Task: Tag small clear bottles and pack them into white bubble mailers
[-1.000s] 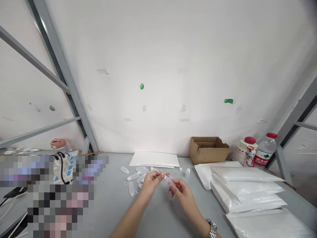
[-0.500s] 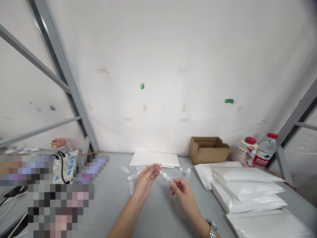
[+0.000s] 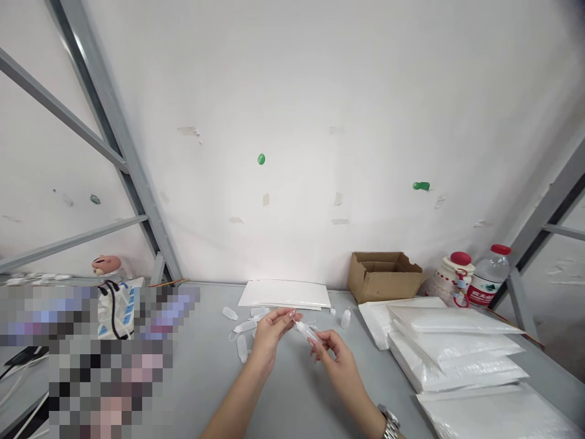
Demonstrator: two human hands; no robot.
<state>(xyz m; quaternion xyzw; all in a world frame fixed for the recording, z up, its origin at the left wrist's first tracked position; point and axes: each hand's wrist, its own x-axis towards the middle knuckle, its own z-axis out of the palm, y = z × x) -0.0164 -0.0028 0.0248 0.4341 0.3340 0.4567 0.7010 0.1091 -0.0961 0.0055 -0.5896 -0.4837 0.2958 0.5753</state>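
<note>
Bottle [image 3: 303,330] pinched, left hand [image 3: 269,332], right hand [image 3: 335,360] (both closed)

box [image 3: 386,277] behind bag stack [image 3: 457,353], water bottle [image 3: 488,281] R of box, vials [image 3: 244,327] L-centre on table [image 3: 201,366]

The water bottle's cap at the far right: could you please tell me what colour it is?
Red; the cap shows best in the head view.
</note>
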